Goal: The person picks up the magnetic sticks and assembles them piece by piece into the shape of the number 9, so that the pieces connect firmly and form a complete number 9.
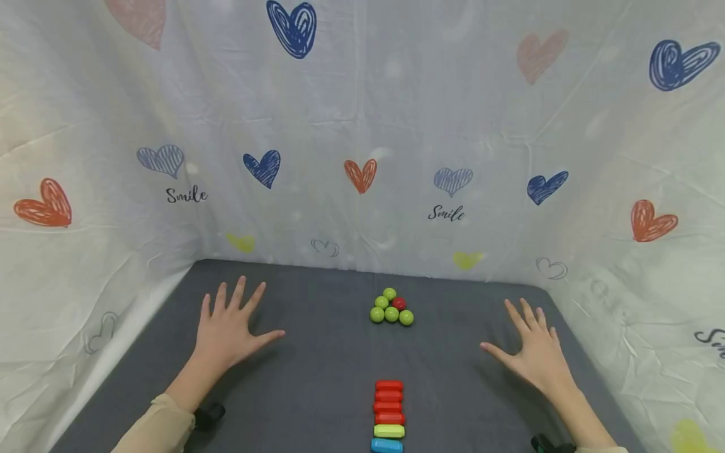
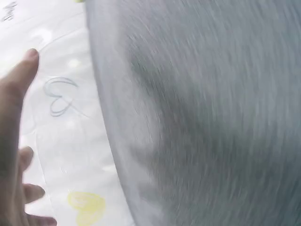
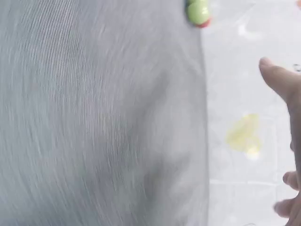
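My left hand (image 1: 226,330) is held over the left side of the dark table, palm down with fingers spread and nothing in it. On the right side my right hand (image 1: 535,352) hovers the same way, fingers apart and empty. Between them, farther back, several green balls (image 1: 392,314) and one red ball (image 1: 399,303) sit together in a triangle. Nearer the front, a column of short bars runs toward me: several red bars (image 1: 388,396), then a yellow bar (image 1: 389,431) and a blue bar (image 1: 387,445). Both hands are well apart from balls and bars.
The grey cloth-covered table (image 1: 317,352) is bordered at the back and sides by a white curtain (image 1: 396,113) printed with hearts and "Smile". A dark band (image 1: 209,416) is on the left wrist, and another dark device (image 1: 549,443) is by the right wrist.
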Available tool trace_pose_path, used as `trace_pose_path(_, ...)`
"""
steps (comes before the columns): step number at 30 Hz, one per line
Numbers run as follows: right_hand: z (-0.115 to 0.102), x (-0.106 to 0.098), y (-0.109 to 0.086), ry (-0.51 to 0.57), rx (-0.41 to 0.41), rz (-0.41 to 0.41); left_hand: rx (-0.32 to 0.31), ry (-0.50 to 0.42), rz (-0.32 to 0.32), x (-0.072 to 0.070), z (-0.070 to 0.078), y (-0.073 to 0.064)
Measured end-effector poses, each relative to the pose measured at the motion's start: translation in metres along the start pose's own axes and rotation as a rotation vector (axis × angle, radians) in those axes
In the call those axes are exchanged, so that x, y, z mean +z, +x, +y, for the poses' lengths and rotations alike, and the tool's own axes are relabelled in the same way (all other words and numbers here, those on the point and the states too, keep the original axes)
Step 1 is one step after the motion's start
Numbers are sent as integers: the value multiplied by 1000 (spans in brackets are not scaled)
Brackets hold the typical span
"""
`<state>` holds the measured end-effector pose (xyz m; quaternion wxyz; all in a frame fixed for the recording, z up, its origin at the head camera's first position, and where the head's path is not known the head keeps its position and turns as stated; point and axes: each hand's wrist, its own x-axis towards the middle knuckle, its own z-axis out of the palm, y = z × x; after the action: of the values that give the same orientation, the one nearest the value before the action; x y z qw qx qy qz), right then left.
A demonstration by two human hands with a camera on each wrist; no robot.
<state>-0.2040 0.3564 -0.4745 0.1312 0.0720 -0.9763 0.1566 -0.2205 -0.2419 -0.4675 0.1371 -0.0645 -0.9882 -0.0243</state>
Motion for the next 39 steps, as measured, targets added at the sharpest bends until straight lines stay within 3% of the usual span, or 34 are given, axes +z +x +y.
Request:
trace_pose_path(4, -16, 11, -10, 216, 9, 88, -24, -207, 26, 8, 11, -9)
trace_pose_path(9, -41, 39, -19, 411, 4, 179, -50, -591, 15, 21, 50, -20)
trace_pose_path(14, -74, 63, -22, 649, 67, 111, -26, -851, -69, 34, 98, -22)
trace_pose_path(18, -100, 75, -27, 802, 114, -1, 49, -996, -177, 46, 136, -19)
trace_pose_path(22, -114, 82, -35, 870, 89, -144, 192, -1074, -300, 57, 169, -19)
trace_pose_path(26, -121, 87, -38, 891, -24, -263, 285, -1109, -360, 64, 185, -24)
trace_pose_path(32, -123, 92, -39, 884, -161, -315, 292, -1135, -372, 70, 187, -33)
trace_pose_path(39, -122, 95, -41, 837, -168, -261, 261, -1097, -390, 74, 188, -31)
